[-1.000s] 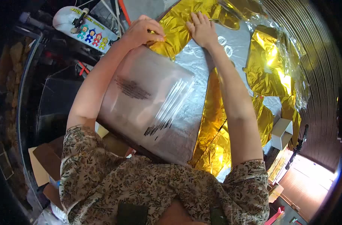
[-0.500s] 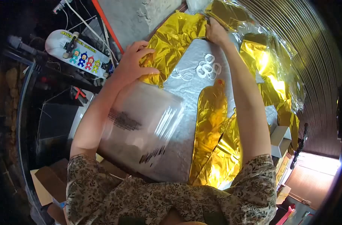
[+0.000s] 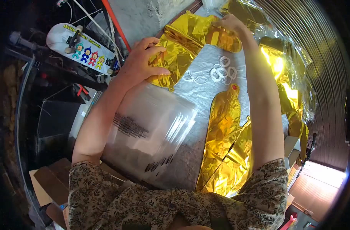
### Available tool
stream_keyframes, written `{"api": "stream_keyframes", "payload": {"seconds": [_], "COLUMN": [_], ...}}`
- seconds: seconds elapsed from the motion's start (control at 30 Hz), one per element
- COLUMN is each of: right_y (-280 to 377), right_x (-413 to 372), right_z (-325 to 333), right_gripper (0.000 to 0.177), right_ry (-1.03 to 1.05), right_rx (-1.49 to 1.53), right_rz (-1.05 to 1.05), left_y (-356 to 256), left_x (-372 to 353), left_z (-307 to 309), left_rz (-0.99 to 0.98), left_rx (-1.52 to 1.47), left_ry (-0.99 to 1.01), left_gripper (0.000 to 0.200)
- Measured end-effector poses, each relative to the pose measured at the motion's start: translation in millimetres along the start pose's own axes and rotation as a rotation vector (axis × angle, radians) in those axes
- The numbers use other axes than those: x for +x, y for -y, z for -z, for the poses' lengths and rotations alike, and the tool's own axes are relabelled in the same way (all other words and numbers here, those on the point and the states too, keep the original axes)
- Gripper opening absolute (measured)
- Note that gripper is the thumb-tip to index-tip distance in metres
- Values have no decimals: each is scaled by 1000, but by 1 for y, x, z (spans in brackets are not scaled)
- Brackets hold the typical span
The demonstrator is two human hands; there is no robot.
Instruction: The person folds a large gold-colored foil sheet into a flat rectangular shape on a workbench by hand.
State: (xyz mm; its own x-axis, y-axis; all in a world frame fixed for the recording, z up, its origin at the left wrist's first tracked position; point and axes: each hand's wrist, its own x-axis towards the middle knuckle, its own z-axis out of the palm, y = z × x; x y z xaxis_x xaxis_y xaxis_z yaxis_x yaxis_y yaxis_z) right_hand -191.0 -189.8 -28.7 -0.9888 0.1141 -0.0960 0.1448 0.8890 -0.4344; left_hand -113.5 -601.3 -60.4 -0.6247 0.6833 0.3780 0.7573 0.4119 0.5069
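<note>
A flat gold foil balloon (image 3: 177,57) lies at the far end of the silvery covered surface. My left hand (image 3: 138,63) rests on its left part, thumb and index finger spread apart over the foil. At the balloon's far right end, my right hand (image 3: 230,23) is closed on the foil, its fingertips partly hidden. A crumpled flap of the balloon hangs below that hand. Several white ribbon loops (image 3: 223,72) lie between my arms. Nearer my body is another flat gold foil balloon (image 3: 225,130), partly covered by my right forearm.
A clear plastic bag (image 3: 152,126) with black print lies before me. More gold foil in clear wrapping (image 3: 282,73) sits at the right against a corrugated wall. A skateboard (image 3: 81,48) leans at the left, with cardboard boxes (image 3: 54,178) below. An orange pole (image 3: 116,25) stands behind.
My right hand has shifted slightly right with the balloon's far end, and a flap of foil now shows below it. My left hand stays on the foil. The whole view has shifted slightly.
</note>
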Motion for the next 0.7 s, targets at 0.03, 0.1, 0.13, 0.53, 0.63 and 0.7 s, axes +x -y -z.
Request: {"api": "stream_keyframes", "payload": {"seconds": [0.03,0.1,0.13,0.53,0.63,0.7], "right_y": [3,-3,-6,10,26,40], "right_x": [-5,-10,-13,-28,-55,-78], "right_z": [2,4,6,-13,-65,-93], "right_gripper": [52,47,47,30,52,54], "right_ry": [0,59,58,-1013,-722,-568], "right_rx": [-3,179,177,-354,-545,-424], "right_rz": [3,-66,-65,579,356,391], "left_y": [1,1,1,7,19,19], "left_x": [0,0,0,0,-2,-2], "left_z": [0,0,0,3,2,0], "left_rz": [-10,-15,-23,114,-41,-27], "left_rx": [14,6,-3,-343,-156,-147], "left_ry": [-2,-6,-7,-29,-8,-3], "left_gripper": [67,67,67,34,29,27]}}
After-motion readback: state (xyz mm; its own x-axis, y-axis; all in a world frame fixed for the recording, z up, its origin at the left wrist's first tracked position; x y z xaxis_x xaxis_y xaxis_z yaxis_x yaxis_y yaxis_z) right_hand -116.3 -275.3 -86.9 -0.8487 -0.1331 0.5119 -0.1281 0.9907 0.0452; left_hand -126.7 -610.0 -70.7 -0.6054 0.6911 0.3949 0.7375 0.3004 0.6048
